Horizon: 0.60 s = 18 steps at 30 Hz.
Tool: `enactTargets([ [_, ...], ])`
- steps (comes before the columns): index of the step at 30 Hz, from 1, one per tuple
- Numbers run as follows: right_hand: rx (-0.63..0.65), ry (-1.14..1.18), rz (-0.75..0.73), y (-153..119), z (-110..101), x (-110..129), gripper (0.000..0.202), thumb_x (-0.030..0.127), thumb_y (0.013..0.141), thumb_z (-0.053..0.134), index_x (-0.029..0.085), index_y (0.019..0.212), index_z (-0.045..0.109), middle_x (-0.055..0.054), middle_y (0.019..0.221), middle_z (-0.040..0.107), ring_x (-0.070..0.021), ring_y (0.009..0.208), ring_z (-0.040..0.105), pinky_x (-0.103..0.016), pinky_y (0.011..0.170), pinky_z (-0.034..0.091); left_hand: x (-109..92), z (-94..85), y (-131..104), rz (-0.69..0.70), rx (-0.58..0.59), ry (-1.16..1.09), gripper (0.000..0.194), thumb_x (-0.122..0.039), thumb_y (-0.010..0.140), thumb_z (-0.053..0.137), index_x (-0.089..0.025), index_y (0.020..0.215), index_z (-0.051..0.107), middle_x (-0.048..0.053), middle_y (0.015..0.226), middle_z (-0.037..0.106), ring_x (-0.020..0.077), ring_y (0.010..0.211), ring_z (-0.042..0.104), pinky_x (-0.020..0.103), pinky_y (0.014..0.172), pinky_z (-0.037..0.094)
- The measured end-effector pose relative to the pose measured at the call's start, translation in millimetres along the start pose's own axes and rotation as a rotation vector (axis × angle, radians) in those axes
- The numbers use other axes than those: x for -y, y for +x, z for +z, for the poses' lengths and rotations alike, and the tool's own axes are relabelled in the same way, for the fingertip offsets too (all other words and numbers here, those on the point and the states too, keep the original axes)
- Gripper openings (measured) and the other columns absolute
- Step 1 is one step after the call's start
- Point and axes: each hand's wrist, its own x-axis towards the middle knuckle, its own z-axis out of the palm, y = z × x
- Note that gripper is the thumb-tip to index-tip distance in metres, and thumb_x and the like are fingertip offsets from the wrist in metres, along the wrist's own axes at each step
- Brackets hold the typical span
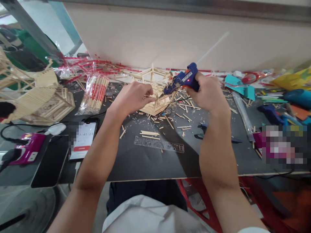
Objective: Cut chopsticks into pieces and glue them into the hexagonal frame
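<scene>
My right hand (pixel 210 92) is wrapped round the handle of a blue hot glue gun (pixel 186 79), whose dirty nozzle points down and left. The nozzle tip is at the frame of a many-sided wooden stick structure (pixel 155 105) on the table. From the left, my left hand (pixel 132 97) reaches over that structure, fingers pinched on a thin wooden stick (pixel 151 97) close to the nozzle. Whether the stick is joined to the frame cannot be made out. Below lie several loose sticks (pixel 149 134) and a clear ruler (pixel 159 144).
Stick offcuts (pixel 187 106) litter the dark table. At left are a bagged bundle of sticks (pixel 96 94), a lit phone (pixel 84 140), a dark phone (pixel 51 161), a purple power socket (pixel 28 149) and a larger stick model (pixel 43 97). Dark blue pliers-like handles (pixel 202 127) lie by my right forearm.
</scene>
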Motion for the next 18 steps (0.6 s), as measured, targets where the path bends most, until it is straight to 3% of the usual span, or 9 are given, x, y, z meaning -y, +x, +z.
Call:
enactTargets([
  [5,0.027,0.034,-0.013,-0.1,0.1,-0.4,0.018,0.025,0.078,0.062,0.019,0.095,0.064,-0.006,0.070,0.059,-0.0263,0.073,0.059,-0.039,0.071,0.043,0.5,0.2,0.2,0.004,0.001,0.000,0.024,-0.038,0.090,0.062,-0.020,0.102,0.071,0.006,0.092,0.072,0.0235,0.093,0.064,0.035,0.088,0.044],
  [18,0.036,0.063,-0.041,-1.7,-2.2,-3.4,0.010,0.020,0.076,0.064,0.020,0.084,0.059,0.000,0.059,0.050,-0.0205,0.062,0.055,-0.033,0.062,0.040,1.6,1.4,0.3,0.033,-0.026,-0.005,0.025,-0.036,0.089,0.063,-0.017,0.102,0.072,0.007,0.090,0.072,0.0219,0.092,0.066,0.035,0.093,0.044],
])
